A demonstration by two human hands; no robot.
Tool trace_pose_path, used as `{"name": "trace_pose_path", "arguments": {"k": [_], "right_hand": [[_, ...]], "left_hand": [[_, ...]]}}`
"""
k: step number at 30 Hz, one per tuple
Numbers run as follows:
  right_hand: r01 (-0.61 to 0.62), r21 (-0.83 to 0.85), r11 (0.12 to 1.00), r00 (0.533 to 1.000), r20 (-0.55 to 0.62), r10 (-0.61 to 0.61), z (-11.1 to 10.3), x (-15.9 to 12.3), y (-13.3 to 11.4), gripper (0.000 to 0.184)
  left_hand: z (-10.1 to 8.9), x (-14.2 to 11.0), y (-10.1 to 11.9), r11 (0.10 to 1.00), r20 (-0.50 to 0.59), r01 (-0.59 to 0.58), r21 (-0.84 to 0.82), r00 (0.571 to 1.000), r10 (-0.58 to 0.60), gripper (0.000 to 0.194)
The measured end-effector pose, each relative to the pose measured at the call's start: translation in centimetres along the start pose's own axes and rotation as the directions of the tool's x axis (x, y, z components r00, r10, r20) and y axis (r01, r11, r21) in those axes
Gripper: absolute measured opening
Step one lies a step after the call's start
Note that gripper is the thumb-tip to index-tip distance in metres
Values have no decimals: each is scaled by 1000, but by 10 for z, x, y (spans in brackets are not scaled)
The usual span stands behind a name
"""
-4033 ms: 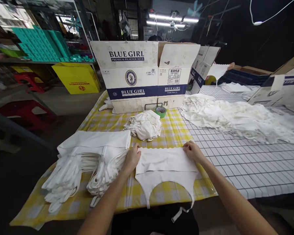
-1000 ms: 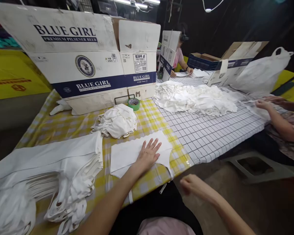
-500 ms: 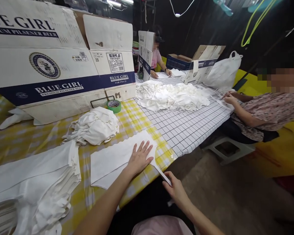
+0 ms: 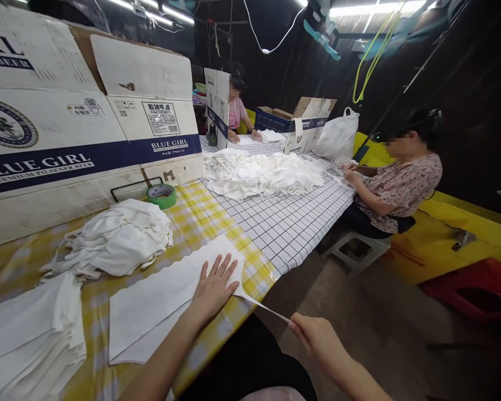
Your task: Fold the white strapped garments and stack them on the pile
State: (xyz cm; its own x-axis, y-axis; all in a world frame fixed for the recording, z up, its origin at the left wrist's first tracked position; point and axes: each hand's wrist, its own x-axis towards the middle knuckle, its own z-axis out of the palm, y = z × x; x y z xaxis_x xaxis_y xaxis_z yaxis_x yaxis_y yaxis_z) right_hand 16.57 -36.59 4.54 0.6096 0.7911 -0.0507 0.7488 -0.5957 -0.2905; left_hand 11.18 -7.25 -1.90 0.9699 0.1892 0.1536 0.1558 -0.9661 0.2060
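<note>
A flat piece of white cloth [image 4: 154, 301] lies on the yellow checked tablecloth [image 4: 98, 312] in front of me. My left hand [image 4: 215, 287] rests palm down near its right end, fingers spread. From that end a narrow white strap [image 4: 267, 308] runs taut past the table edge. My right hand [image 4: 317, 337] is closed on the strap's far end, out over the floor. A heap of white cloth pieces with straps [image 4: 125, 236] sits behind the flat piece, and a stack of folded white cloth [image 4: 29, 328] lies at the left.
A large beer carton [image 4: 158, 161] stands along the left, with a roll of green tape [image 4: 161, 196] before it. A big pile of white cloth [image 4: 263, 172] covers part of the grid-patterned table [image 4: 284, 223]. Two people sit farther off; one occupies a grey stool [image 4: 359, 253] at right.
My right hand has pulled the strap farther outward, and the strap looks thinner and tighter. My left hand stays flat on the cloth. The camera view has turned to the right.
</note>
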Motion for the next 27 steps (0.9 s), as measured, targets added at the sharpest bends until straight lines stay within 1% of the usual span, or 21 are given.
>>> {"name": "trace_pose_path", "arguments": {"k": [2,4,8,10,12,16,19,21,23,25,27], "right_hand": [[22,-26,999,1000,6,-22,-12,-1,5,29],[22,-69,997,1000,-11,-23,-21,-1,8,29],[-46,-140,989,990,-136,27,-35,2,14,25],[-27,-146,989,984,-181,0,-44,3,16,24],[24,-142,990,979,-199,-53,-54,3,17,24],[125,-74,989,963,-233,-139,-73,4,16,23],[204,62,977,948,-262,-181,-82,8,16,26],[229,166,959,951,-250,-183,-86,12,15,29],[253,229,940,951,-235,-199,-89,16,12,28],[297,235,926,941,-238,-241,-91,21,6,27],[334,201,921,927,-250,-281,-94,27,-3,26]], "left_hand": [[0,0,0,1000,2,2,1,1000,-2,52],[1,0,0,1000,0,9,6,1000,-9,51],[3,0,-1,1000,-3,18,16,1000,-18,50],[3,0,-2,1000,-4,13,17,1000,-13,50],[3,-1,-2,1000,-7,12,17,1000,-12,50],[1,-4,-1,1000,-4,16,2,1000,-16,51],[-2,-6,-1,1000,10,21,-19,1000,-21,51],[-4,-7,-1,999,16,23,-34,1000,-22,52],[-7,-8,-1,998,30,25,-62,999,-23,52],[-13,-8,2,993,46,38,-115,998,-33,53],[-27,-7,10,973,48,56,-222,998,-46,52]]}}
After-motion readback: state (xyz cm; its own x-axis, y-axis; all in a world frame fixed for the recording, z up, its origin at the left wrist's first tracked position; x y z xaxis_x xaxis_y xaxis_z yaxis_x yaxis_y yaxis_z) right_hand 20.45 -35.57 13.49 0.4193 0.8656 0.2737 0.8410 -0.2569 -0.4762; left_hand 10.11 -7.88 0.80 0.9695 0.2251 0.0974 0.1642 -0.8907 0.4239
